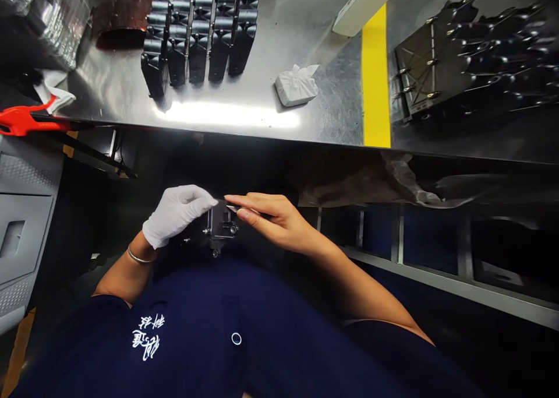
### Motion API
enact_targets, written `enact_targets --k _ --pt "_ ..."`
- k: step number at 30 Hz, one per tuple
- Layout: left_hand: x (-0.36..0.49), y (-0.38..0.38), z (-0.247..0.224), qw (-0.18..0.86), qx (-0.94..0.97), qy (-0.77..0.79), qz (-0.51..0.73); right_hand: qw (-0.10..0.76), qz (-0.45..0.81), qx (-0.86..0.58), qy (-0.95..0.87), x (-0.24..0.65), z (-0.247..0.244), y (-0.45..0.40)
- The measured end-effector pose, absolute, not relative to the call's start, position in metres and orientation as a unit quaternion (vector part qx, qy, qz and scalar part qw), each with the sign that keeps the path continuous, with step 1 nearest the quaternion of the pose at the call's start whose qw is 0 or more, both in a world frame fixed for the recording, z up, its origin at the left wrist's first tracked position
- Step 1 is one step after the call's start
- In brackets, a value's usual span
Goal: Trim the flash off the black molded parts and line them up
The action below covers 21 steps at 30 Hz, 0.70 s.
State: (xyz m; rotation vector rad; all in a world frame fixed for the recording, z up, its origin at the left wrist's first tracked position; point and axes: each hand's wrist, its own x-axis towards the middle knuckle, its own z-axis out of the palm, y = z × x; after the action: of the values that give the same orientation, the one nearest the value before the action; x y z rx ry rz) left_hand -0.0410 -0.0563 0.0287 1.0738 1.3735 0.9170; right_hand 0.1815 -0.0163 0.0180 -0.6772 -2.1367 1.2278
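My left hand, in a white glove, pinches the upper left edge of a black part in front of my dark blue shirt. Shiny pin-like bits show along the part's lower side. My bare right hand is closed on a thin, light-coloured tool between thumb and fingers, its tip at the part's upper right edge. What kind of tool it is cannot be made out.
On the metal table beyond my hands stand rows of black parts, a white wrapped bundle and a white box. More black parts lie right of the yellow strip. A red-orange tool is left.
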Motion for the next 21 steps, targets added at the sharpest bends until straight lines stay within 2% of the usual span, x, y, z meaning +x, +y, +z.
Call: enact_targets --k 12,21 --pt "-0.04 -0.0576 0.0293 0.568 0.443 0.57 0.395 0.274 0.492 -0.264 -0.783 0.1815 0.0186 -0.0165" --pt "-0.0396 -0.0593 0.0305 0.566 0.457 0.567 0.387 0.248 0.586 -0.302 -0.71 0.1803 0.0176 -0.0145"
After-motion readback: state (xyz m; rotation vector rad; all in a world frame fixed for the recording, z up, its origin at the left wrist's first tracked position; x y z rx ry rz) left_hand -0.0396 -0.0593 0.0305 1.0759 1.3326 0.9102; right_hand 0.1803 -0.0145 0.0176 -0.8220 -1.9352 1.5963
